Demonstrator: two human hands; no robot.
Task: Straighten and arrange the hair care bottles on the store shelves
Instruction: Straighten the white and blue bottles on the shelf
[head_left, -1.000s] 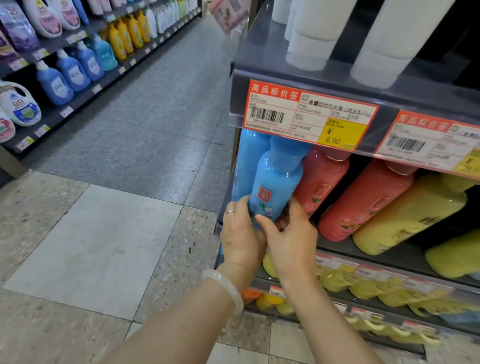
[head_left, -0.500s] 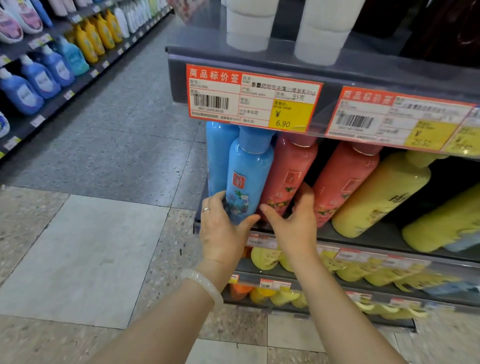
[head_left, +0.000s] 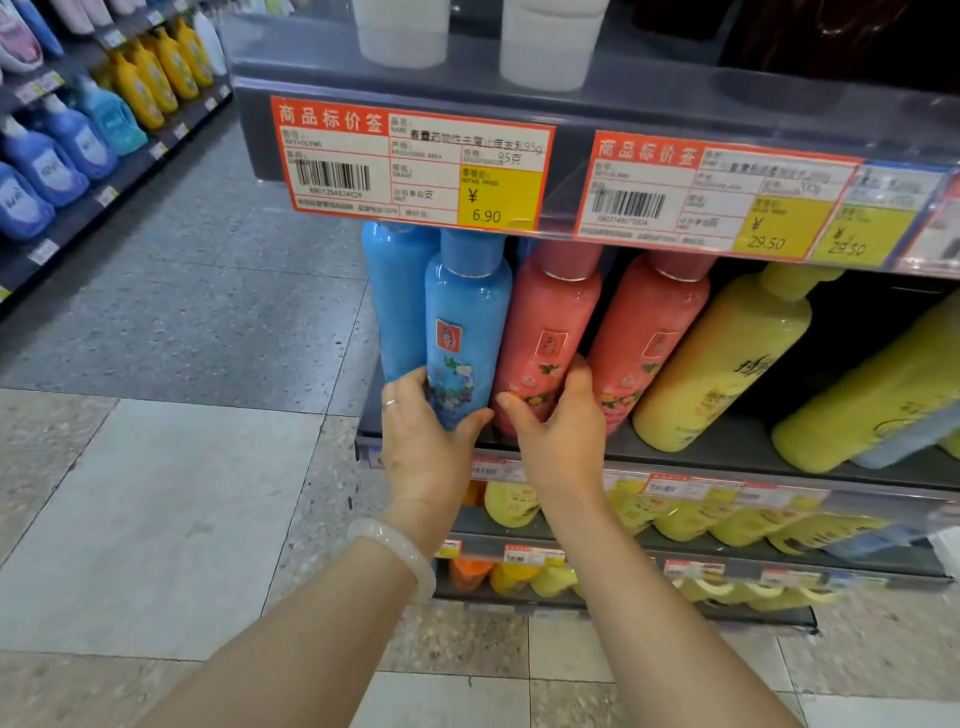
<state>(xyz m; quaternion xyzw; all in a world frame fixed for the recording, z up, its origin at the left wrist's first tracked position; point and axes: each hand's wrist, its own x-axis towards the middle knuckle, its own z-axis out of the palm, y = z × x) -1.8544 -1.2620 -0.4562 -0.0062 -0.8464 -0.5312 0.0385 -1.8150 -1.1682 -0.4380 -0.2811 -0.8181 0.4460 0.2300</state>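
Observation:
A blue hair care bottle (head_left: 465, 332) with a flowered label stands at the front left of the middle shelf (head_left: 727, 457). My left hand (head_left: 426, 436) grips its base, thumb on the front. A second blue bottle (head_left: 395, 296) stands just behind it on the left. My right hand (head_left: 561, 431) curls round the base of the pink bottle (head_left: 550, 332) beside it. Another pink bottle (head_left: 649, 332) and yellow bottles (head_left: 727, 358) follow to the right, leaning in the wide-angle view.
The shelf above (head_left: 623, 98) carries white bottles (head_left: 400, 31) and price tags (head_left: 415, 166) along its edge. Lower shelves hold yellow and orange bottles (head_left: 514, 504). Across the tiled aisle (head_left: 156, 467), another rack holds blue and yellow detergent jugs (head_left: 78, 145).
My right hand left the blue bottle and moved right onto the pink bottle's base. My left hand stayed on the blue bottle. The view shifted right.

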